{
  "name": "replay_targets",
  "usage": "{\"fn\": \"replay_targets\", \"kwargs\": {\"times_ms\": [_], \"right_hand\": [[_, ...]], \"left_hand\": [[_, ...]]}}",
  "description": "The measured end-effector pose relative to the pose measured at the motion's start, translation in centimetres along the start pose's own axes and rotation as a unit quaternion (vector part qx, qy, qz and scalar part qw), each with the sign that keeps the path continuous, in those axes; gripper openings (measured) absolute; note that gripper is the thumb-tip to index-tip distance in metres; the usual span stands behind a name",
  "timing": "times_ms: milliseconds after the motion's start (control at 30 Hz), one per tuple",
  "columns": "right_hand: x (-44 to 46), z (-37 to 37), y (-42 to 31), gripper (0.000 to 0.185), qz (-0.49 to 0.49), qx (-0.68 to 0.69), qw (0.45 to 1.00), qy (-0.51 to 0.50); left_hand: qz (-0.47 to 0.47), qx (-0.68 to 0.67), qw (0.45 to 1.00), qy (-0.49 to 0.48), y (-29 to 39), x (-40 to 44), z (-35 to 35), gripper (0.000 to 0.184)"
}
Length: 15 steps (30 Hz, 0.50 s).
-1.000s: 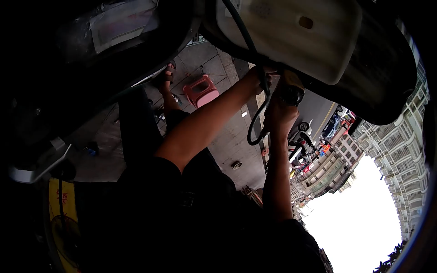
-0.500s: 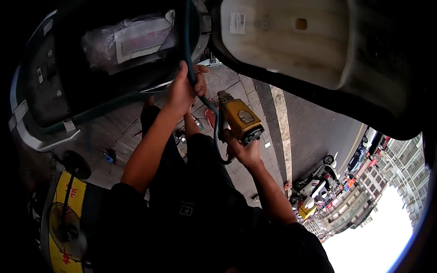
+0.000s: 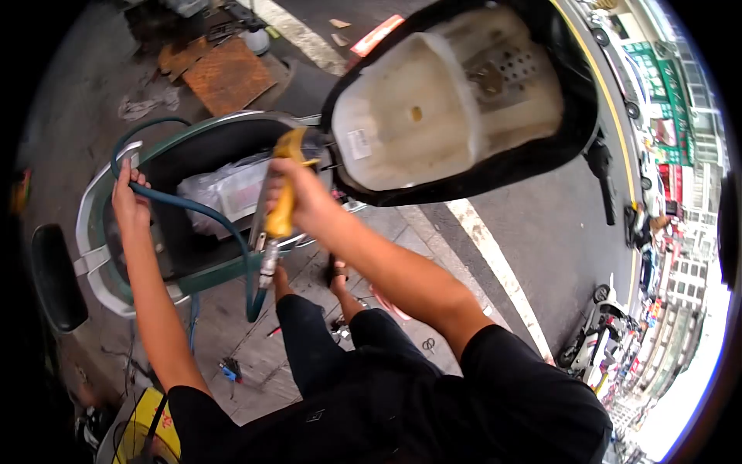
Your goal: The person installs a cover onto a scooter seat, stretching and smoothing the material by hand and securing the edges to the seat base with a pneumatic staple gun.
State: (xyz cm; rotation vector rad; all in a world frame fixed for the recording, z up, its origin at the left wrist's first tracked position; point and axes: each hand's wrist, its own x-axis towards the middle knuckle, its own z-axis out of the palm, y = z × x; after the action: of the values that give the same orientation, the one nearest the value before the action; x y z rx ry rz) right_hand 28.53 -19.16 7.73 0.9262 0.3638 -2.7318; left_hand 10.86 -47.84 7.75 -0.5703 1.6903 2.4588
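Note:
My right hand [image 3: 297,193] grips the handle of a yellow air staple gun [image 3: 281,216], whose head is over the hinge end of a scooter's raised seat. A silver coupling [image 3: 268,263] joins the handle's lower end to a dark green air hose [image 3: 209,205]. Fingers of my left hand [image 3: 130,197] are closed round that hose, near the rear rail at the left. The hose loops across the scooter's storage compartment [image 3: 166,166], where a plastic-wrapped packet [image 3: 232,189] lies. The seat's pale underside [image 3: 410,85] faces me, with black cover round its edge.
A rusty metal plate [image 3: 228,73] lies on the ground beyond the scooter. A blue-handled item [image 3: 230,370] is on the paving near my legs. A parked white scooter [image 3: 599,329] stands by the road at right. A yellow sign [image 3: 158,421] shows at lower left.
My right hand has raised the staple gun up and left to the seat hinge. My left hand has moved left and down with the hose. The view now takes in more of the scooter.

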Motion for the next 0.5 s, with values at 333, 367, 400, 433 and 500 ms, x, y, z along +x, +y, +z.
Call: {"fn": "replay_targets", "kwargs": {"times_ms": [333,367,400,433,500], "right_hand": [[-13.2,11.4,-5.1,0.054,-0.303,-0.183,0.909,-0.221],[-14.9,13.0,-6.6,0.056,-0.38,-0.232,0.864,-0.234],[-16.7,14.4,-7.8,0.059,-0.447,-0.242,0.827,-0.24],[-18.6,15.8,-9.0,0.063,-0.513,-0.248,0.786,-0.241],[-20.5,17.1,-11.9,0.057,-0.559,-0.164,0.769,-0.264]], "left_hand": [[0.131,-0.098,0.983,0.08,12.1,8.8,-6.8,0.022],[0.132,-0.168,0.969,0.12,13.3,11.1,-8.6,0.019],[0.135,-0.238,0.948,0.162,14.6,12.4,-10.3,0.016],[0.143,-0.236,0.946,0.172,16.8,12.2,-11.1,0.016],[0.116,-0.322,0.929,0.143,22.9,10.2,-12.3,0.015]]}}
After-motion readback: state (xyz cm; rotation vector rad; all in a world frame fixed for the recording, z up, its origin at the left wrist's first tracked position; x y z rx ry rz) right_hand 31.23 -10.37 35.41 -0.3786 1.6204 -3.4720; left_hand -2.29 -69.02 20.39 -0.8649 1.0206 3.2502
